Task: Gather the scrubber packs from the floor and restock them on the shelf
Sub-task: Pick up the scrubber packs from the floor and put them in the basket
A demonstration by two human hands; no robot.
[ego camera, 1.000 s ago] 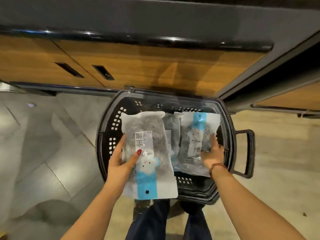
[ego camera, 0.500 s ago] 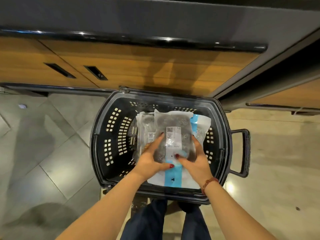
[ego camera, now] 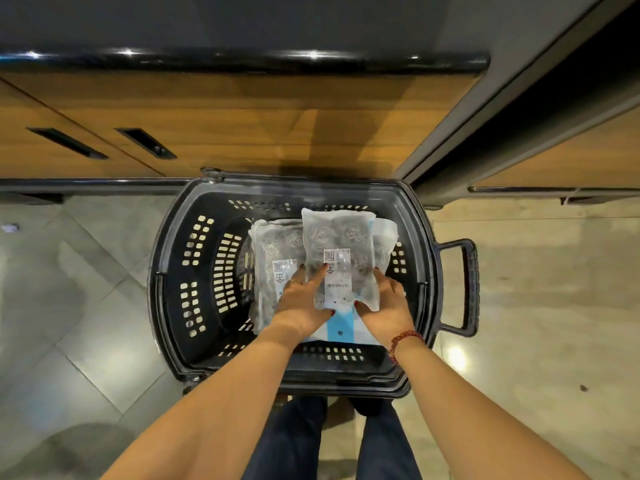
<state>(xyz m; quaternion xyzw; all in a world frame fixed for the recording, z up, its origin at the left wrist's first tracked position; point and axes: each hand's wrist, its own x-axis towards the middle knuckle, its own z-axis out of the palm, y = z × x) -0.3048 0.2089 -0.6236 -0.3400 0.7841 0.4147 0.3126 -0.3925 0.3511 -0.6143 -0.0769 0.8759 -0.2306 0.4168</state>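
Right hand (ego camera: 384, 303) grips the right edge of the top scrubber pack (ego camera: 337, 237), thumb on its face. Left hand (ego camera: 304, 303) lies flat on the same pack, fingers straight, grasping nothing. The pack rests on other packs (ego camera: 273, 247) inside the black basket (ego camera: 169, 306), which stands on the floor (ego camera: 86, 306) before a wooden cabinet (ego camera: 242, 133).

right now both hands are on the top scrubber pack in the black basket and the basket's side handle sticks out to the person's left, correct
No. The head view shows the side handle sticking out to the person's right, not left. The rest stands: left hand and right hand are on the top scrubber pack in the black basket.
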